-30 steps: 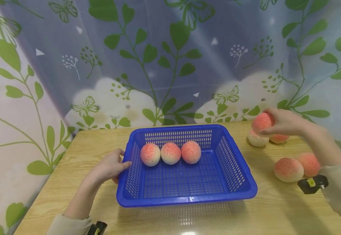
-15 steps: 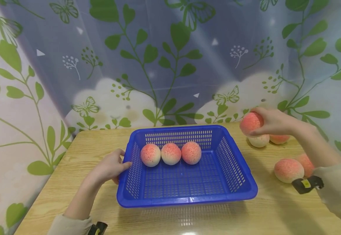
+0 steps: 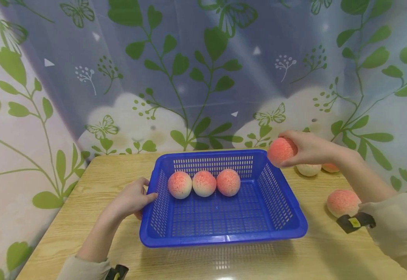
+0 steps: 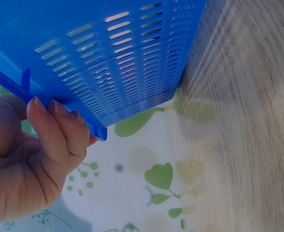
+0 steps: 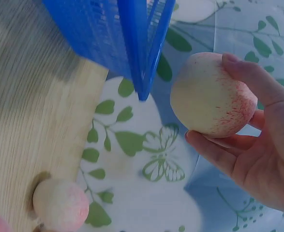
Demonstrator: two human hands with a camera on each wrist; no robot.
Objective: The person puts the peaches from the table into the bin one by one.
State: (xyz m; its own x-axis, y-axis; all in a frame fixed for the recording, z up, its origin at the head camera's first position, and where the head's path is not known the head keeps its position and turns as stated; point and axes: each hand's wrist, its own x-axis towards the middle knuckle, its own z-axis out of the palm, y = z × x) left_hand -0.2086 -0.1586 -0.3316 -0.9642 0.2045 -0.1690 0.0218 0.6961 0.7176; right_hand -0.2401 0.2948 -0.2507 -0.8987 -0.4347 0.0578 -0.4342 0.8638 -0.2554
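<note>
A blue plastic basket (image 3: 224,237) with slotted walls stands on the wooden table. Inside it, along the back half, lie three pink and cream peaches: a left one (image 3: 179,185), a middle one (image 3: 204,183) and a right one (image 3: 228,182). My left hand (image 3: 133,198) grips the basket's left rim, with curled fingers (image 4: 59,125) under the lip in the left wrist view. My right hand (image 3: 308,149) holds another peach (image 5: 212,94) between thumb and fingers, in the air at the basket's back right corner. In the head view that peach overlaps the rim.
On the table (image 3: 112,175) right of the basket lie more peaches. A cream-sided one (image 3: 308,170) is at the back, partly under the right hand in view, and another (image 3: 343,203) sits nearer, by the sleeve. A leaf-patterned curtain (image 3: 196,77) hangs behind the table.
My right hand has carried its peach leftward, from above the peaches at the back right to the basket's right back corner. The left hand and the basket stay in place.
</note>
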